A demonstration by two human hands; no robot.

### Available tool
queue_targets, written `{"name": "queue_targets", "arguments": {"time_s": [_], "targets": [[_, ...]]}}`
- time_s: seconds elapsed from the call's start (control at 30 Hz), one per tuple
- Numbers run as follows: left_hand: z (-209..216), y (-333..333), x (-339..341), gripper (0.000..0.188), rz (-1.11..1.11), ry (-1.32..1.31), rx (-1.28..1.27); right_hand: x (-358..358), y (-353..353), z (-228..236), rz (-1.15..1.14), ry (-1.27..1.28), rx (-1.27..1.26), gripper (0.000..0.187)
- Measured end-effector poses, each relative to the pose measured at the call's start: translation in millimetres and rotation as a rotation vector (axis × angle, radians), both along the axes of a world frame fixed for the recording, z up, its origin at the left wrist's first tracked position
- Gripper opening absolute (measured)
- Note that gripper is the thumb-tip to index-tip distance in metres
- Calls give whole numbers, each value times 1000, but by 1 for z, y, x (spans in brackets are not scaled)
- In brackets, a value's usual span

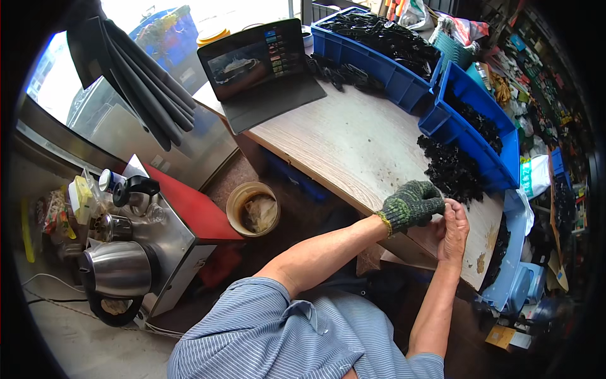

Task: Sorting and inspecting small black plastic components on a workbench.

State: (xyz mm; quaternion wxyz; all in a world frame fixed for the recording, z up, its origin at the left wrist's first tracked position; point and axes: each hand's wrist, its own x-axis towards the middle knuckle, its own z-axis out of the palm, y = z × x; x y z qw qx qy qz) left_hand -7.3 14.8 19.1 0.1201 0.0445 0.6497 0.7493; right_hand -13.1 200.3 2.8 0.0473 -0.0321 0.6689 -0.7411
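Observation:
My left hand (411,205) wears a dark green knitted glove, its fingers curled closed above the near right part of the table. Right beside it, my bare right hand (453,232) has thumb and fingers pressed together, close to the gloved fingertips. Whatever lies between the two hands is too small or hidden to make out. Just beyond them, a loose pile of small black parts (449,165) spreads over the table (341,136). More of these parts sit in the blue bin (470,148) behind the pile.
Another blue bin (404,88) holds long black pieces at the back. A tablet in a black cover (243,63) stands at the far left of the table. On the left, a steel kettle (120,268) rests on a cabinet. A bucket (235,218) stands on the floor.

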Motion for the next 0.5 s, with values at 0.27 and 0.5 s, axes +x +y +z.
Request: {"name": "queue_targets", "arguments": {"time_s": [0.27,0.5], "targets": [[7,-5,-3,29,-44,-18,-67,-1,4,-7,18,23,-14,19],[-3,0,-1,27,-85,-29,121,2,9,-12,-67,-7,-104,16]]}}
